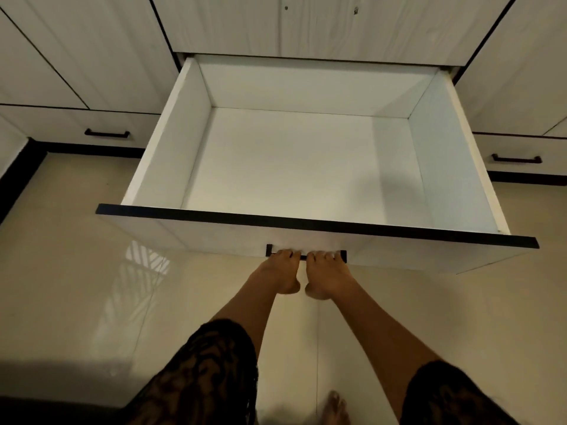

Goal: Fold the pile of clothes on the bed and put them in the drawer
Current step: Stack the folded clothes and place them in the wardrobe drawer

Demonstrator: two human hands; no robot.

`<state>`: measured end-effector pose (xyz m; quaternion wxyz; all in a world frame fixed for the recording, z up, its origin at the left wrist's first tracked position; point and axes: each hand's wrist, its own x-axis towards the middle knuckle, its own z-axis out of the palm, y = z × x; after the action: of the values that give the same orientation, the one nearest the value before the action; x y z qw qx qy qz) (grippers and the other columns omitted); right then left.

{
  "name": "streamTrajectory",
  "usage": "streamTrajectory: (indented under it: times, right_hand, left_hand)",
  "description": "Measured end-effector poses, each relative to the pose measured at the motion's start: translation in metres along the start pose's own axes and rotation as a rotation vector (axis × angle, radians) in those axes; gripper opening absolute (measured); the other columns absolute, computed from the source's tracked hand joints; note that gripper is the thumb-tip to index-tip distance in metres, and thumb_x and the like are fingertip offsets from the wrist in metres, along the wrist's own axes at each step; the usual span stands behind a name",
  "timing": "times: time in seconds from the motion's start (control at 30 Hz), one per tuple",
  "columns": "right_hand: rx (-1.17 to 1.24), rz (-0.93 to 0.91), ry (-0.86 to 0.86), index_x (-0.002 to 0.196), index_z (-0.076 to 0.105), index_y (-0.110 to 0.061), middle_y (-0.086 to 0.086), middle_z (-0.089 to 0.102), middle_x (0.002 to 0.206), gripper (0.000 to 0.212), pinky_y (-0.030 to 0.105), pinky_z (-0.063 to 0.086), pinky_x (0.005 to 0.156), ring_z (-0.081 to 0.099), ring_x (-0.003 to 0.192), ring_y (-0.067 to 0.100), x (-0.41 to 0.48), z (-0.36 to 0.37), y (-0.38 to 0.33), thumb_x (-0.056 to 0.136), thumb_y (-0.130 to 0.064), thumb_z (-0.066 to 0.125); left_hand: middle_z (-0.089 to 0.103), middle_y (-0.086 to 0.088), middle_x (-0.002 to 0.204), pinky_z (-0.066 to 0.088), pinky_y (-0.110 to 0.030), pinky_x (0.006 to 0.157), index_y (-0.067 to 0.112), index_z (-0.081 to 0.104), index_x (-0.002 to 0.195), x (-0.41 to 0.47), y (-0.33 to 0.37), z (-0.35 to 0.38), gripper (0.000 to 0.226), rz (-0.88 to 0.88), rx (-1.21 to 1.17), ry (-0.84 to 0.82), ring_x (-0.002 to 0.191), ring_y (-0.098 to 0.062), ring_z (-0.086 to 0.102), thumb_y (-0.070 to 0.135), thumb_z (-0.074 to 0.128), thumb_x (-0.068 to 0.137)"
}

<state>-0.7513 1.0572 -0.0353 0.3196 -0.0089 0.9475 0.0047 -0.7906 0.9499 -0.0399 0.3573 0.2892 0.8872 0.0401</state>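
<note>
Below pale wood-grain cabinets point(306, 26) | left hand point(277, 271) and right hand point(326, 273) grip black bar handle point(303, 257) | white rectangular drawer point(165, 148) stands open | glossy beige tile floor point(76, 240)

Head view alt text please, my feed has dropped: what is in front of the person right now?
A wide white drawer stands pulled out from the wardrobe, with no clothes in it. The left-hand grip and right-hand grip hold its dark handle side by side, above a glossy tiled floor.

The handle point(269, 250) hides the fingertips of the left hand point(282, 271) and right hand point(328, 276).
</note>
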Motion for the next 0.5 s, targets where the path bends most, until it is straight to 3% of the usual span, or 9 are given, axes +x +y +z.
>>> streamTrajectory:
  times: [0.1,0.2,0.3,0.33,0.4,0.5]
  right_hand:
    - [0.046,-0.069,0.181,0.123,0.052,-0.013,0.007,0.061,0.12,0.034,0.032,0.042,0.085,0.058,0.107,0.025,-0.003,-0.04,-0.013,0.091,-0.021,0.047]
    - [0.083,-0.141,0.458,0.107,0.058,-0.01,0.006,0.067,0.098,0.021,0.028,0.036,0.061,0.064,0.087,0.026,-0.009,-0.083,-0.046,0.089,-0.018,0.052]
    - [0.066,-0.294,0.744,0.077,0.065,-0.009,0.002,0.063,0.064,0.024,0.022,0.036,0.042,0.06,0.054,0.02,-0.011,-0.12,-0.101,0.059,-0.01,0.08]
    - [0.083,-0.338,0.802,0.078,0.067,-0.009,0.003,0.064,0.065,0.027,0.022,0.041,0.044,0.061,0.056,0.02,-0.011,-0.129,-0.118,0.056,-0.009,0.082]
    - [0.104,-0.489,0.864,0.092,0.067,-0.007,0.008,0.069,0.086,0.035,0.03,0.053,0.063,0.066,0.076,0.025,-0.011,-0.149,-0.168,0.06,-0.009,0.081]
    - [0.046,-0.627,0.948,0.119,0.061,-0.004,0.017,0.059,0.125,0.056,0.045,0.047,0.093,0.057,0.115,0.034,-0.018,-0.167,-0.238,0.066,-0.016,0.077]
  left_hand:
    - [0.063,-0.008,0.112,0.047,-0.03,0.084,0.009,0.062,0.11,-0.026,-0.01,-0.03,0.027,0.008,-0.051,0.294,0.102,-0.025,0.059,0.013,0.052,0.086]
    - [0.064,-0.003,0.065,0.04,-0.022,0.052,0.01,0.064,0.066,-0.058,-0.042,-0.056,0.026,0.033,-0.034,0.805,0.059,-0.022,0.061,0.019,0.042,0.075]
    - [0.06,0.0,0.056,0.037,-0.02,0.045,0.012,0.062,0.061,-0.102,-0.093,-0.074,0.027,-0.051,-0.036,1.06,0.05,-0.017,0.055,0.023,0.04,0.072]
    - [0.061,0.0,0.059,0.038,-0.022,0.046,0.012,0.063,0.064,-0.114,-0.108,-0.078,0.026,-0.095,-0.037,1.091,0.053,-0.018,0.056,0.022,0.041,0.074]
    - [0.064,-0.002,0.068,0.043,-0.026,0.051,0.01,0.066,0.073,-0.157,-0.147,-0.084,0.024,-0.223,-0.027,1.171,0.062,-0.02,0.057,0.02,0.045,0.075]
    - [0.067,-0.008,0.085,0.048,-0.032,0.063,0.006,0.067,0.091,-0.213,-0.197,-0.077,0.02,-0.393,0.018,1.215,0.078,-0.025,0.06,0.011,0.058,0.073]
